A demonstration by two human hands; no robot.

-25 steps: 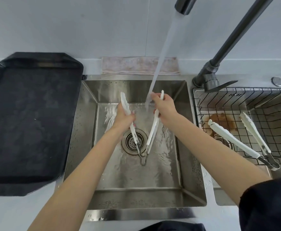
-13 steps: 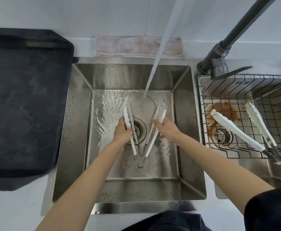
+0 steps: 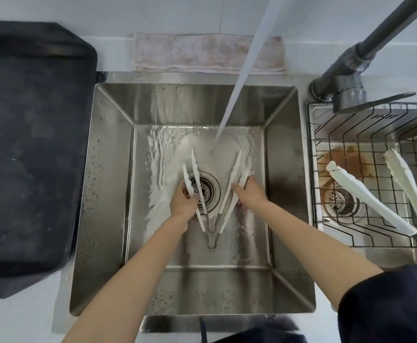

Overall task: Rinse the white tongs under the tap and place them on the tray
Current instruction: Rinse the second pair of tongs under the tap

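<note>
One pair of white tongs (image 3: pixel 235 169) is spread in a V low in the steel sink (image 3: pixel 110 194), hinge toward me and tips pointing away. Their arms are mirrored in the wet sink floor. My left hand (image 3: pixel 183 203) grips the left arm over the drain. My right hand (image 3: pixel 250 194) grips the right arm. Water (image 3: pixel 239 70) streams from the dark tap (image 3: pixel 351 65) and lands on the sink floor just beyond and between the tong tips. The dark tray (image 3: pixel 29 144) lies on the counter left of the sink.
A wire basket (image 3: pixel 351 134) sits in the right-hand basin with another pair of white tongs (image 3: pixel 366 199) lying in it. A pinkish cloth (image 3: pixel 207 53) lies along the wall behind the sink. The tap lever sticks out over the basket.
Both hands have lowered the tongs out of the stream, close to the sink floor and nearer me. The water now hits the floor beyond the tips.
</note>
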